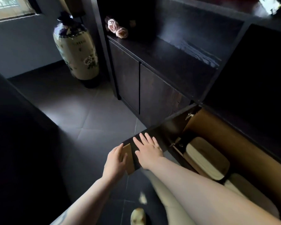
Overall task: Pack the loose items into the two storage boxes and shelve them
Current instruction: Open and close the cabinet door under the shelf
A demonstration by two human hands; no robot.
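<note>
— Two hands at open dark cabinet door (146, 143), swung out over dark tiled floor (71, 111). Left hand (115, 159) curled round door's pale inner edge, thumb on near face. Right hand (148, 150) laid flat on dark outer face, fingers straight and spread, gripping nothing.

— Boxes?

— Cream storage box with rounded tan lid (206, 158) inside low cabinet compartment (225, 135), lined in tan wood. Second cream box (243, 185) just beside, nearer, partly hidden by right forearm. Whether touching: cannot tell.

— Obstacles?

— Open door between hands and compartment mouth. Metal hinges (191, 115) at inner corner, close to first box.

— Surroundings?

— Closed pair of dark cabinet doors (139, 85) further left. Pink fabric roses (117, 28) on dark shelf top (169, 52) above. Tall cream floral ceramic vase (76, 49) on floor beyond cabinet end. Pale slipper (138, 215) at bottom edge.
</note>
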